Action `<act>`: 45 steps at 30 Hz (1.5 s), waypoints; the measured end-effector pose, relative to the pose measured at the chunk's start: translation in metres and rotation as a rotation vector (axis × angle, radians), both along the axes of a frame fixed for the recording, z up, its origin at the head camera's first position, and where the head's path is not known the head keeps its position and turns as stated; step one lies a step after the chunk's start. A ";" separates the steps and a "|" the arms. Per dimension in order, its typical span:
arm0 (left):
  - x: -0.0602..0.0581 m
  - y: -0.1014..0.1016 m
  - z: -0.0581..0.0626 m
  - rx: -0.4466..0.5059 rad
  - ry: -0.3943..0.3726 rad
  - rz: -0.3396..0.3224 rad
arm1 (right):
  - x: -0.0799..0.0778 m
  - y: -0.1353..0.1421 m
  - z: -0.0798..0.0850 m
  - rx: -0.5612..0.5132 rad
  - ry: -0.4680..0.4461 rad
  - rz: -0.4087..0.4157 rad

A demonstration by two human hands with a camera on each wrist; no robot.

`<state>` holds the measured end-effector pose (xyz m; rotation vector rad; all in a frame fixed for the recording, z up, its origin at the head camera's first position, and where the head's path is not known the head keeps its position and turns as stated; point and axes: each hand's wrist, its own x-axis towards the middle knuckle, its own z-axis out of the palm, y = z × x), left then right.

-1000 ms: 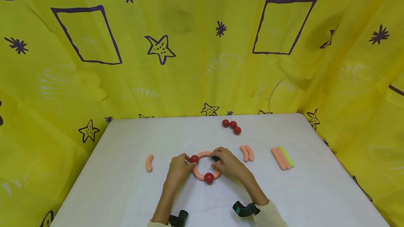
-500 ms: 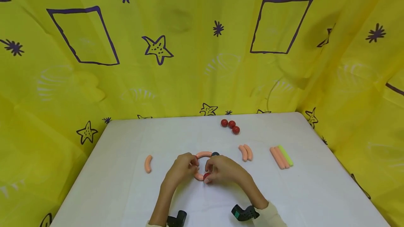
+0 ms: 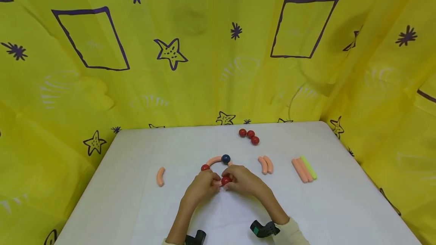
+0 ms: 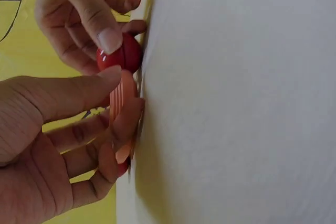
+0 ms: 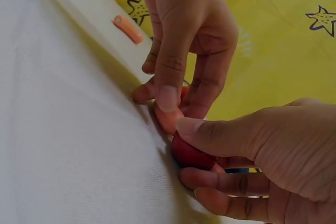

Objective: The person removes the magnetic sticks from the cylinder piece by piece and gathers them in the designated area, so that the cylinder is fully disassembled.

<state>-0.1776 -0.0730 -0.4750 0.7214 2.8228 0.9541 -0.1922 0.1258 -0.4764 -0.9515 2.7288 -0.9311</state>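
A ring of curved peach-coloured rods joined by balls lies on the table, partly hidden by both hands. My left hand (image 3: 202, 186) pinches one curved rod (image 4: 116, 95) between thumb and fingers at the ring's near side. With thumb and fingertips, my right hand (image 3: 243, 180) grips the glossy red ball (image 3: 225, 180) at that rod's end; rod and ball meet in the right wrist view. At the ring's far side sits a dark blue ball (image 3: 226, 158) beside another curved rod (image 3: 214, 160). A second red ball (image 3: 205, 167) shows just beyond my left hand.
Three red balls (image 3: 250, 134) lie near the table's back edge. Two curved rods (image 3: 265, 165) rest right of the ring, one more curved rod (image 3: 160, 177) to its left. Straight peach rods (image 3: 301, 170) and a green rod (image 3: 308, 168) lie farther right. Yellow curtains surround the white table (image 3: 136, 207).
The ring has shifted away from me. My right hand has gone from the dark blue ball to the near red ball, and my left hand from the left red ball to the near curved rod.
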 end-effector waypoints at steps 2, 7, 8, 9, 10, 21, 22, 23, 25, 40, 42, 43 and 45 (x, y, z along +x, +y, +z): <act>0.002 0.003 -0.001 0.010 0.017 0.044 | -0.001 0.000 -0.001 -0.014 0.014 0.008; 0.007 0.007 0.001 -0.004 0.058 0.128 | -0.001 -0.002 -0.003 -0.032 0.042 0.011; 0.007 0.008 0.001 -0.009 0.060 0.137 | -0.001 -0.002 -0.003 -0.033 0.043 0.012; 0.007 0.008 0.001 -0.012 0.064 0.141 | -0.001 -0.002 -0.003 -0.036 0.041 0.014; 0.008 0.008 0.002 -0.012 0.060 0.146 | -0.001 -0.002 -0.004 -0.039 0.038 0.016; 0.005 0.003 0.003 0.052 -0.052 0.099 | -0.003 0.004 -0.005 -0.026 0.058 -0.016; 0.004 0.003 0.003 0.057 -0.070 0.096 | -0.003 0.005 -0.006 -0.031 0.056 -0.018; 0.004 0.002 0.003 0.059 -0.082 0.092 | -0.003 0.006 -0.006 -0.041 0.051 -0.015; 0.004 0.001 0.003 0.059 -0.085 0.083 | -0.004 0.006 -0.007 -0.052 0.055 -0.009; -0.001 -0.003 0.008 0.027 0.041 0.087 | -0.003 0.006 -0.006 -0.082 0.011 -0.026; 0.000 -0.005 0.010 0.050 0.093 0.119 | -0.003 0.005 -0.007 -0.120 0.018 -0.045; 0.000 -0.006 0.010 0.058 0.118 0.137 | -0.003 0.004 -0.008 -0.138 0.029 -0.065; 0.000 -0.007 0.012 0.074 0.128 0.181 | -0.004 0.003 -0.008 -0.168 0.055 -0.120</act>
